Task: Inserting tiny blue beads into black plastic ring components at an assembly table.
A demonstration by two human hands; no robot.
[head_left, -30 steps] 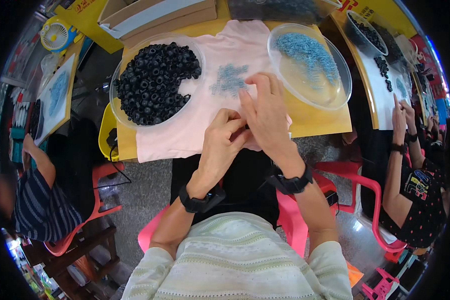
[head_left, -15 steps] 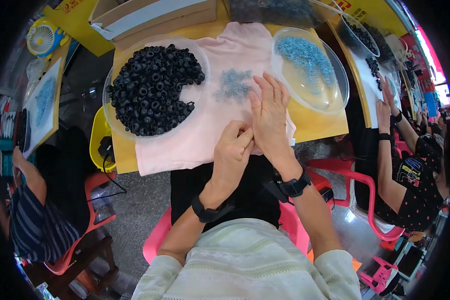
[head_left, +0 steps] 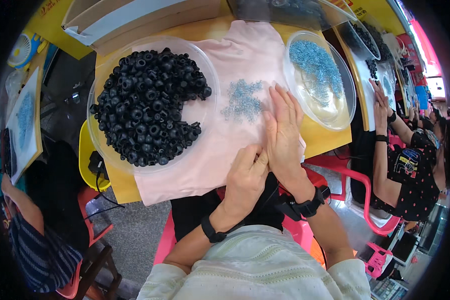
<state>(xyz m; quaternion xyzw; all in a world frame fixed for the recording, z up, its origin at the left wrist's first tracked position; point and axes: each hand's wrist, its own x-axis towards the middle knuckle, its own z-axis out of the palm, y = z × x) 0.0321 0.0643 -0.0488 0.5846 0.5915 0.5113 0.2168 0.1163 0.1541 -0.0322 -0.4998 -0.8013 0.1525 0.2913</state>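
Curled to a pinch, the left hand [head_left: 247, 172] meets the right hand [head_left: 286, 142], whose fingers stretch out released; over my head feed I cannot tell what the pinch holds. Just beyond, small pale-blue translucent pieces [head_left: 242, 101] lie on pale pink cloth [head_left: 177, 185], between a round clear plastic bowl [head_left: 197, 111] of glossy black plastic parts [head_left: 147, 105] and a clear oval plastic tub [head_left: 331, 118]

Red lettering [head_left: 50, 6] on a yellow panel [head_left: 55, 30]
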